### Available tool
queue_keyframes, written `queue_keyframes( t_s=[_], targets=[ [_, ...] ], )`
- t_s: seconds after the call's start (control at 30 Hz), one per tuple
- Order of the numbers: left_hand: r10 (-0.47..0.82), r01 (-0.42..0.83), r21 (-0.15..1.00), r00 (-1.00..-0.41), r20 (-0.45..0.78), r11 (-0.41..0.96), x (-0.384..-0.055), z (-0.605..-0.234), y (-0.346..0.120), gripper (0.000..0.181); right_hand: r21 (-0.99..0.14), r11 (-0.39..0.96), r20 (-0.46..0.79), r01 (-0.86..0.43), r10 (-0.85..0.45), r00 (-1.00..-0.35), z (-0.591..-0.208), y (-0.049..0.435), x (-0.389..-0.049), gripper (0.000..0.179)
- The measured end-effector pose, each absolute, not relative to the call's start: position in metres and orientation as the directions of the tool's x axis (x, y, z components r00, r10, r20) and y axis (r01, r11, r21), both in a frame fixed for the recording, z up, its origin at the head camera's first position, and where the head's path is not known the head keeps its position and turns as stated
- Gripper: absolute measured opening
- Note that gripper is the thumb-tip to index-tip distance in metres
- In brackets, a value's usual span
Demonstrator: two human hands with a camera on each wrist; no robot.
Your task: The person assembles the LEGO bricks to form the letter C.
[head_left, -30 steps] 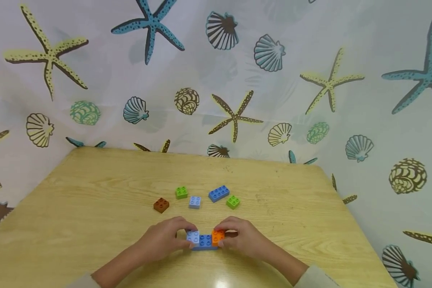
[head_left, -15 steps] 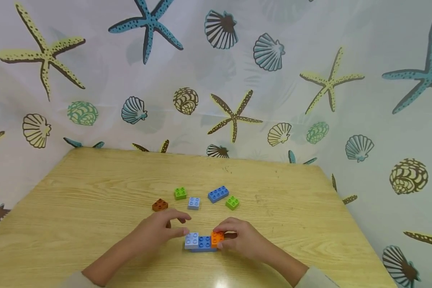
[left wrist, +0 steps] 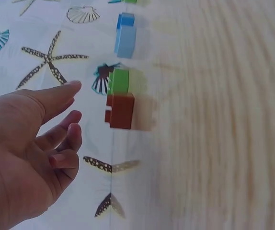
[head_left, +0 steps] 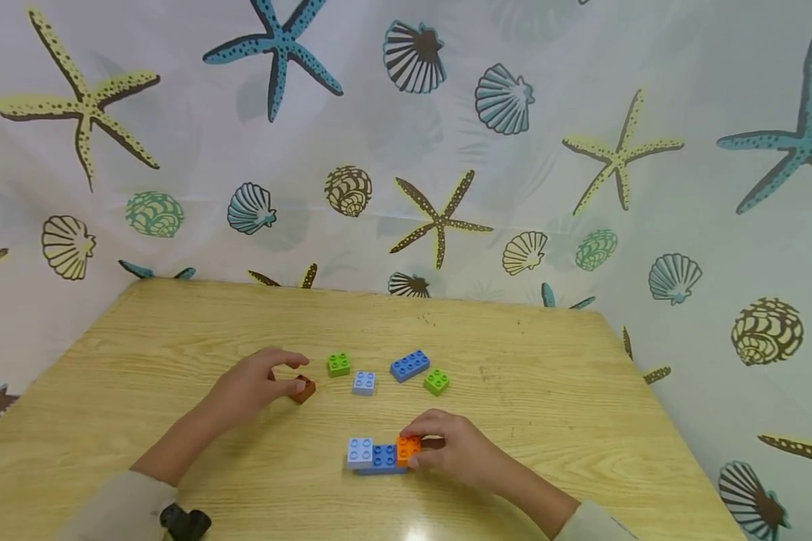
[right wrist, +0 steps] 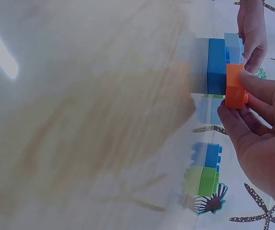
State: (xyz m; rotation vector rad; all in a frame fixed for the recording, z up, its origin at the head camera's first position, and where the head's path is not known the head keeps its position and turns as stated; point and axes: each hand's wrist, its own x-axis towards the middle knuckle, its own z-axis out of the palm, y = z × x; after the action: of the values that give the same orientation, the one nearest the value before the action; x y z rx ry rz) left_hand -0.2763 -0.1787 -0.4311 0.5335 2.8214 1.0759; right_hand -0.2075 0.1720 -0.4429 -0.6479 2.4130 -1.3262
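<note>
My right hand [head_left: 456, 447] pinches an orange brick [head_left: 407, 449] between thumb and fingers, on the right end of a long blue brick [head_left: 384, 456]. On that brick's left end sits a light blue brick [head_left: 360, 453], sticking out a little past it to the left. My left hand [head_left: 246, 387] reaches toward a brown brick [head_left: 305, 393], thumb and index finger spread. In the left wrist view the hand's fingertips stand apart from the brown brick [left wrist: 123, 111], and nothing lies between them. In the head view the thumb partly covers this brick.
Behind the stack on the wooden table [head_left: 555, 391] lie a green brick [head_left: 338, 365], a light blue brick [head_left: 364, 383], a long blue brick [head_left: 410, 366] and a second green brick [head_left: 436, 382]. A shell-patterned cloth [head_left: 298, 143] hangs beyond the table's far edge.
My left hand has let go of the light blue brick and moved away, forward and left, to the brown brick. My right hand has stayed on the orange brick.
</note>
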Motion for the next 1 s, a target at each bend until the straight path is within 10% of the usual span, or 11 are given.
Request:
queue_keyframes(
  t_s=[1.0],
  targets=[
    [0.424, 0.245, 0.678, -0.899, -0.109, 0.693, -0.308, -0.452, -0.185, 0.047, -0.856, 0.451, -0.037, -0.255, -0.544, -0.838, -0.445, 0.174, -0.207, 0.029]
  ],
)
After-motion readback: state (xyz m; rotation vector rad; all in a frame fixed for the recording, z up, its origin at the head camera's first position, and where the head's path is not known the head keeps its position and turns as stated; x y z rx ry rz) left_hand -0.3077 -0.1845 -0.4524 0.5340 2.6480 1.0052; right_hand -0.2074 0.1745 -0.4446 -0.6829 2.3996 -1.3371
